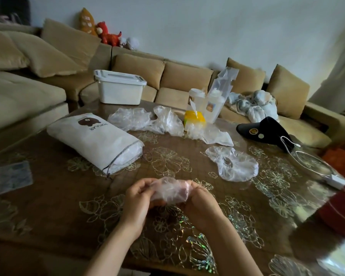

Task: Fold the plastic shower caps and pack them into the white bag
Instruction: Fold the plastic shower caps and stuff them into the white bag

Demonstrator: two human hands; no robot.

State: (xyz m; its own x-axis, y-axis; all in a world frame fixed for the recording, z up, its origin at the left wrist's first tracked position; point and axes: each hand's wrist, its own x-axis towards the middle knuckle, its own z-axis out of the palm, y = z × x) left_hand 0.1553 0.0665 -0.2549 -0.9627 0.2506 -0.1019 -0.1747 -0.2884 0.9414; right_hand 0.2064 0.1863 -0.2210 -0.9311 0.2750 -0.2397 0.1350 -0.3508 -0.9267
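A crumpled clear shower cap [170,191] is bunched between both hands just above the table's near middle. My left hand [136,198] grips its left end and my right hand [200,202] grips its right end. The white drawstring bag [94,139] with a brown bear print lies on its side at the left, its mouth facing right with clear plastic showing inside. One loose cap [233,163] lies flat to the right of centre. More crumpled caps [145,121] sit in a heap behind the bag.
The brown floral table [167,160] also carries a white lidded tub [120,89], a yellow pack [194,118], clear bottles [213,102], a black cap [267,131], a white cable with charger [315,166] and a small plastic sheet [14,176]. A beige sofa wraps behind.
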